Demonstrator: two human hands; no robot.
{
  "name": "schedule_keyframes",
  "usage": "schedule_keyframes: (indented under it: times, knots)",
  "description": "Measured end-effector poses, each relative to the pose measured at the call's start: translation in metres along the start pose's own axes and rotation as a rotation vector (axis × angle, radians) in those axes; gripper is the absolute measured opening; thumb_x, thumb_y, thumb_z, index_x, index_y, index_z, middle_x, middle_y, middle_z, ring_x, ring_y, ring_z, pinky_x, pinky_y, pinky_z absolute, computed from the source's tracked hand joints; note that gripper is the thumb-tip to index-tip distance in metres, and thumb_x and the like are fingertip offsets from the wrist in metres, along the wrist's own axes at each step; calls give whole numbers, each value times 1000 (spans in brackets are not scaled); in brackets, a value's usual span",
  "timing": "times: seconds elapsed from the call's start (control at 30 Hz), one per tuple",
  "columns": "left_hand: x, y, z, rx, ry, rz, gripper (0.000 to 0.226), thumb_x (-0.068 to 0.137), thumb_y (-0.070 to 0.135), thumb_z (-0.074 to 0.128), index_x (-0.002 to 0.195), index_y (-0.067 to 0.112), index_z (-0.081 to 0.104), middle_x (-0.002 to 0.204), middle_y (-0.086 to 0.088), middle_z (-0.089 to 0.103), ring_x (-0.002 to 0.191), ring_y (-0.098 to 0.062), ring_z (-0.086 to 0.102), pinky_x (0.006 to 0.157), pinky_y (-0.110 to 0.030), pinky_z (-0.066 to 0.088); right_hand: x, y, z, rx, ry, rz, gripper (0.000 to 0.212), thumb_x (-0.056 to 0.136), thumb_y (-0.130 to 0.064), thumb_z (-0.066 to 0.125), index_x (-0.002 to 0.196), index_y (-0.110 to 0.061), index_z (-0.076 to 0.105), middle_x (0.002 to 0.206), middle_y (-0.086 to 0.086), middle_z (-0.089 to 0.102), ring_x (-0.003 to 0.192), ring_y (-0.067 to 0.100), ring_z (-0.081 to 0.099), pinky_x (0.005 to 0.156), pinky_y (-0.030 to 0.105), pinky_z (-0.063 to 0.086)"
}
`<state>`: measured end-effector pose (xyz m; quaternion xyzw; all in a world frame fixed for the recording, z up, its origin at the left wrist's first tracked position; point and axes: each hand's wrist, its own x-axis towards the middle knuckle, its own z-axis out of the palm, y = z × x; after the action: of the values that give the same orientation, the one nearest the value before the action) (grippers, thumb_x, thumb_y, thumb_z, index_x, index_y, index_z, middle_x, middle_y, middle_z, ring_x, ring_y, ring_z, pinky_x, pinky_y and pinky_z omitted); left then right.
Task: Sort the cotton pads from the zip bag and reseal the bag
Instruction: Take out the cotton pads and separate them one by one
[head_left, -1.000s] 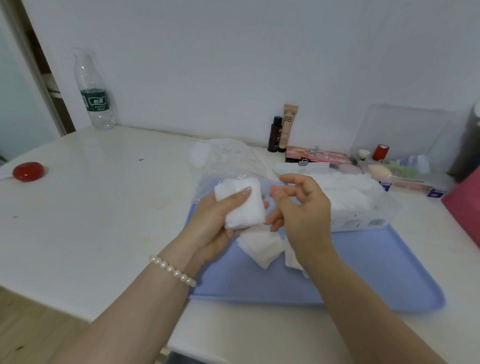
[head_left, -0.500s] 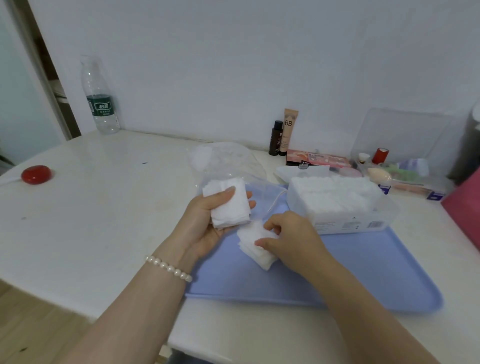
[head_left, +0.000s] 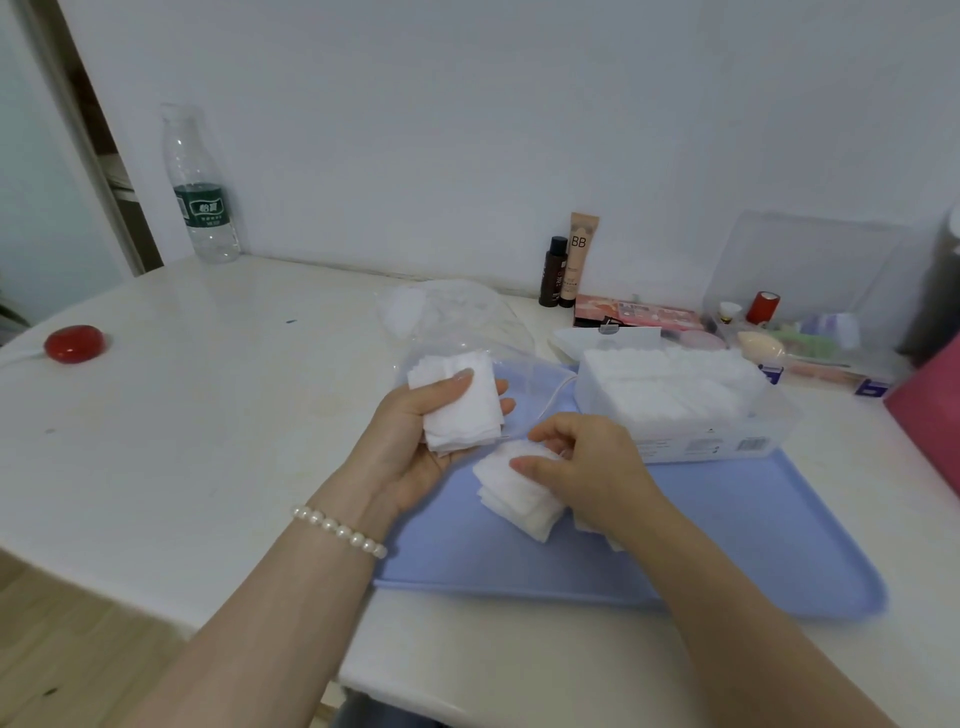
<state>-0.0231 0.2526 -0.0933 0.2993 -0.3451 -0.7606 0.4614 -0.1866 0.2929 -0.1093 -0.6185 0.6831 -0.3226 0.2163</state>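
My left hand (head_left: 415, 447) holds a neat stack of white cotton pads (head_left: 460, 408) above the left end of the blue tray (head_left: 727, 545). My right hand (head_left: 587, 467) rests on a loose pile of cotton pads (head_left: 519, 499) lying on the tray, its thumb and fingers pinching at the top pad. The clear zip bag (head_left: 457, 322) lies crumpled behind my hands, partly on the tray, with a few pads left inside. A clear plastic box (head_left: 685, 410) filled with cotton pads stands on the tray's far right.
A water bottle (head_left: 200, 187) stands at the back left and a red round object (head_left: 74, 343) lies at the left edge. Two cosmetic tubes (head_left: 571, 260), a pink palette (head_left: 634, 314) and a clear organiser of small items (head_left: 800, 332) line the back wall. A pink object (head_left: 930, 410) sits far right.
My right hand came down from beside the held stack to the loose pile on the tray. The left hand moved slightly left with its stack.
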Motion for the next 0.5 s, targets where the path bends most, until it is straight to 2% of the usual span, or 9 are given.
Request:
schedule_keyframes:
  times: [0.07, 0.17, 0.27, 0.37, 0.5]
  knots:
    - [0, 0, 0, 9, -7, -4, 47, 71, 19, 60, 114, -2, 59, 96, -12, 72, 83, -22, 71, 72, -33, 57, 0, -2, 2, -54, -79, 8, 42, 75, -31, 75, 113, -19, 63, 98, -5, 56, 88, 8, 49, 68, 17, 38]
    - [0, -1, -1, 17, -12, -3, 42, 71, 19, 60, 109, 1, 61, 96, -12, 72, 83, -22, 71, 74, -34, 57, -2, -6, -6, -53, -105, -20, 45, 76, -34, 74, 117, -22, 60, 95, -5, 53, 80, 6, 49, 63, 14, 37]
    - [0, -1, -2, 27, -16, -6, 42, 70, 19, 61, 108, 1, 62, 94, -11, 72, 81, -21, 72, 72, -32, 57, -6, -7, -22, -179, -87, -170, 31, 77, -18, 73, 107, -23, 66, 95, -9, 54, 80, 4, 48, 65, 12, 34]
    - [2, -2, -2, 37, -19, -8, 40, 70, 20, 61, 105, 2, 62, 93, -11, 73, 80, -21, 72, 75, -34, 56, -10, -7, -27, -201, -157, -260, 35, 73, -1, 69, 97, -25, 68, 101, -10, 57, 91, 5, 51, 73, 6, 38]
    - [4, -3, -3, 35, -13, -27, 35, 71, 17, 61, 104, 4, 61, 93, -13, 72, 82, -24, 71, 80, -37, 54, -14, -8, -18, -260, -219, -377, 40, 70, 1, 66, 107, -13, 69, 114, -1, 61, 107, 12, 49, 82, 3, 32]
